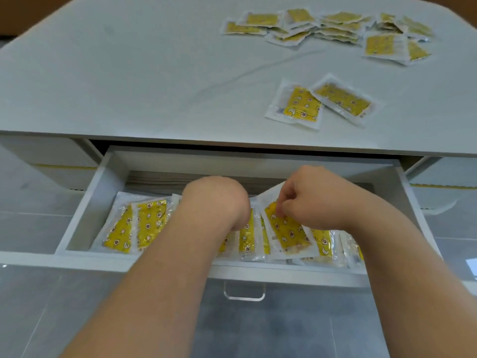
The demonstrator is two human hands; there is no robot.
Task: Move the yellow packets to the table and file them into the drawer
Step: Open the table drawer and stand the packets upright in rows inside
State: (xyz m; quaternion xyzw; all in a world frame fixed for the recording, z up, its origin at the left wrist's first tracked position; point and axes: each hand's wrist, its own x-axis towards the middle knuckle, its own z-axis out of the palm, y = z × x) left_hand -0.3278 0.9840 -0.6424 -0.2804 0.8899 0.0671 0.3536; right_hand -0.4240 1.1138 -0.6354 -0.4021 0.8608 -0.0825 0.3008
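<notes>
A yellow packet (286, 228) is leaning into the row (149, 223) in the open drawer (85, 202), the right hand (315, 200) pinching its top to slot it in. The left hand (216, 200) is seemingly parting the row, its fingers hidden, while spare packets (330, 24) are lying on the table (129, 73).

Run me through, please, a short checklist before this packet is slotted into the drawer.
1. Drawer pulled out far enough: ok.
2. Right hand pinching the held packet near its top edge: ok.
3. Left hand parting the filed packets to make a gap: cannot tell, its fingers are hidden.
4. Held packet seated in the row: not ok, it lies over the others with its top edge lifted.
5. Table emptied of packets: not ok, a pair of packets and a pile of packets lie there.
</notes>
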